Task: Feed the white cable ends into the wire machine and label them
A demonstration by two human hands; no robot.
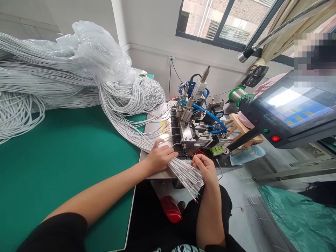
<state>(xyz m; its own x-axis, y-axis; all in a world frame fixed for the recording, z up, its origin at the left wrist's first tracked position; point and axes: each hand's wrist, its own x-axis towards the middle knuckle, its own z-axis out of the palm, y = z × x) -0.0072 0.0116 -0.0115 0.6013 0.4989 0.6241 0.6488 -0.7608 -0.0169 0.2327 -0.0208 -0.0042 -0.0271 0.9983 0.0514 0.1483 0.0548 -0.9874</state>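
Note:
My left hand (161, 156) lies over a thick bundle of white cables (185, 173), fingers curled round it at the near edge of the machine's table. The cable ends fan out past that edge toward my lap, with reddish marks near their tips. Just right of the bundle, my right hand (207, 169) pinches a thin orange wire (193, 161) between thumb and forefinger. Where this wire leads is too small to tell. Directly beyond both hands stands a bench machine (187, 131) with metal cylinders and blue air hoses; several single white cables run into its black edge.
Long coils of white cable (147, 94), partly under clear plastic (102, 49), cover the back of the green table (78, 157). A control screen (296, 108) juts in at right. Behind the machine sits a green-rimmed solder wire spool (240, 95). Another person is partly visible at upper right.

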